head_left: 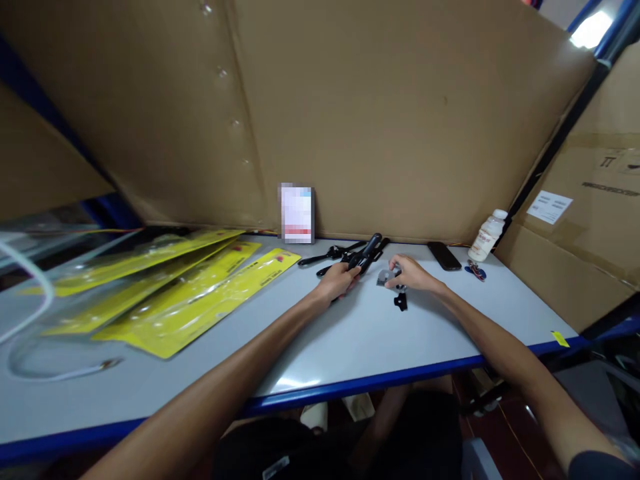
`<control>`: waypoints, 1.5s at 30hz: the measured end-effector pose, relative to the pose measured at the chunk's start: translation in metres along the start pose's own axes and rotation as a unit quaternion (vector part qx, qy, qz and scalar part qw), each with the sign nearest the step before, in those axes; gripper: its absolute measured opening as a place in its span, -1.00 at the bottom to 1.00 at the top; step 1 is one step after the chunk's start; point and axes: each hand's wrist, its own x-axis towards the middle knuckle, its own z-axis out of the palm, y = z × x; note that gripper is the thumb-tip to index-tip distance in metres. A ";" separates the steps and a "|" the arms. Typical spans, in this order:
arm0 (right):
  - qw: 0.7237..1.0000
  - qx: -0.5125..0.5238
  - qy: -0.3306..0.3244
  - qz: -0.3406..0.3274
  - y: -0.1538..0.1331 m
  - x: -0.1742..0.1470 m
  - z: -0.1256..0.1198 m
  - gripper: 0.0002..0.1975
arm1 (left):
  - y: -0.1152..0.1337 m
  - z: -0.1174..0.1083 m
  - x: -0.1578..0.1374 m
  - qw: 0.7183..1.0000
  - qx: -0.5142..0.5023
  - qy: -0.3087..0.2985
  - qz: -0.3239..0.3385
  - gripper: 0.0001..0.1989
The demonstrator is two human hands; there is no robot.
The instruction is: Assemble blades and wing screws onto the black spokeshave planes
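Note:
My left hand (339,281) is closed around a black stick-like device (371,248) with a rounded end, whose exact kind I cannot make out. More black long-handled devices (333,253) lie just behind that hand, partly covered by it. To the right, my right hand (411,274) is low over the table with thumb and fingers curled together at a small clear plastic bag (383,277). Some small dark bits show under its fingers. Just in front of it lies a small black part (401,302), apart from the fingers.
Yellow-backed blister packs (220,303) overlap on the left, near a white cable (60,377). A phone-like screen (297,215) leans on the cardboard wall (380,120). At right are a black phone (444,256), a white-capped bottle (487,237) and a small blue item with wires (475,270).

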 end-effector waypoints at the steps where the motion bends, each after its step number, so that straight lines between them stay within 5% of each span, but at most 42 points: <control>1: 1.000 0.013 0.011 0.009 -0.002 -0.001 0.002 -0.65 | 0.000 0.000 0.000 1.000 0.002 -0.002 0.002 -0.62; 15: 0.982 0.185 0.030 0.029 -0.021 -0.012 0.000 -0.86 | -0.005 0.004 -0.004 0.996 -0.046 -0.040 0.067 -0.68; 20: 0.956 0.286 -0.059 0.040 -0.033 -0.020 0.002 -0.76 | -0.004 0.009 -0.007 0.990 -0.059 -0.069 0.106 -0.61; 28: 0.908 0.409 -0.071 0.061 -0.041 -0.025 0.003 -0.68 | 0.002 0.009 -0.018 0.984 -0.040 -0.122 0.122 -0.53; 36: 0.878 0.464 -0.091 0.076 -0.032 -0.022 0.004 -0.73 | 0.005 0.011 -0.022 0.979 0.003 -0.153 0.133 -0.44; 45: 0.869 0.483 -0.057 0.087 -0.035 -0.023 0.002 -0.77 | 0.004 0.011 -0.022 0.968 0.003 -0.179 0.177 -0.64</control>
